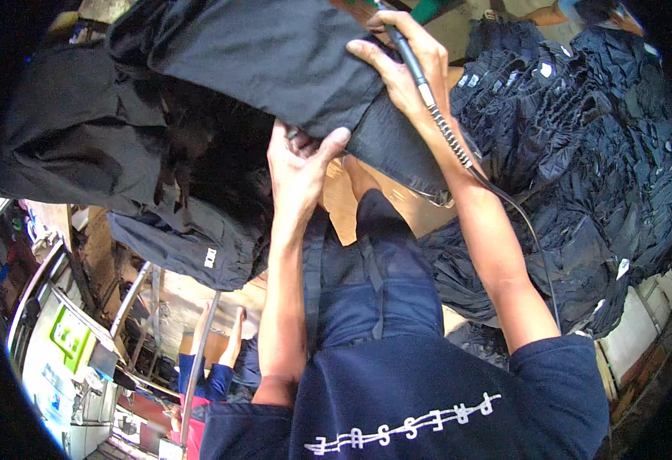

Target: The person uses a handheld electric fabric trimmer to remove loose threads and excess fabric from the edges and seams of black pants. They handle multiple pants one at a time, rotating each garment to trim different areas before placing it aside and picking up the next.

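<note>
A piece of black cloth (259, 61), apparently part of a garment, is spread in front of me at the top. My left hand (296, 172) grips its near edge, the thumb on top and the other fingers curled underneath. Above and to the right, my right hand (420, 65) is closed round a slim dark pen-shaped tool (405, 52), its tip hard to make out near the upper edge. A coiled spring sleeve and a thin black cord (531, 222) run from the tool along my right forearm. Beneath this hand lies a sheer dark edge (401, 149) of the cloth.
A large heap of gathered black garments (558, 146) with small white tags fills the right side. More black cloth (68, 130) hangs at the left, near a piece with a white label (183, 249). Metal rails (131, 295) and another person in red (196, 429) are at lower left.
</note>
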Tool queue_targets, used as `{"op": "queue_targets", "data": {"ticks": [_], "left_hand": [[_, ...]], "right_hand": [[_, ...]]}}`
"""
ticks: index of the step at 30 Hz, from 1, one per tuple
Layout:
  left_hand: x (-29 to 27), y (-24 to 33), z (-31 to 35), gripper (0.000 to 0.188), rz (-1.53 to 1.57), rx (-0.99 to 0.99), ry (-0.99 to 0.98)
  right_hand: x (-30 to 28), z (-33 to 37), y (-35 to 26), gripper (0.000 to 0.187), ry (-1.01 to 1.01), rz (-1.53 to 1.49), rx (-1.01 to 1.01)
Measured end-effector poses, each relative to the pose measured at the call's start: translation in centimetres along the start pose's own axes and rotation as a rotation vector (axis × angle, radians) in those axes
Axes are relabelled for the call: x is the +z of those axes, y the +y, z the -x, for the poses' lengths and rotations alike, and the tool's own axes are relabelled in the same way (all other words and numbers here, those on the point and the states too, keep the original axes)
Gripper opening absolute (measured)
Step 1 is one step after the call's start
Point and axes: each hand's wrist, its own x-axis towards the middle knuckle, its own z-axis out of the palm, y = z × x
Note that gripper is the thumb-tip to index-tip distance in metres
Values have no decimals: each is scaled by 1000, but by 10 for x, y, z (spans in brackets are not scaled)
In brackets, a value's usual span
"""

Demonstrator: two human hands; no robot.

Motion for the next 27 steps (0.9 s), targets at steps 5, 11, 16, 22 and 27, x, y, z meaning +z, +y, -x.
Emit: {"op": "queue_targets", "data": {"ticks": [5,11,16,22,27], "left_hand": [[-5,20,-3,53,-100,-164,165],[-3,1,10,49,-187,69,202],[0,-9,8,52,-48,101,204],[2,-10,10,54,-3,124,189],[-2,-13,9,56,12,126,178]], "right_hand": [[-14,11,-10,25,128,-64,8],[-37,72,-34,34,-145,-129,-139],[-33,94,-20,23,-209,-51,-328],[-33,93,-23,26,-253,-70,-322],[-33,90,-25,27,-266,-82,-341]]}}
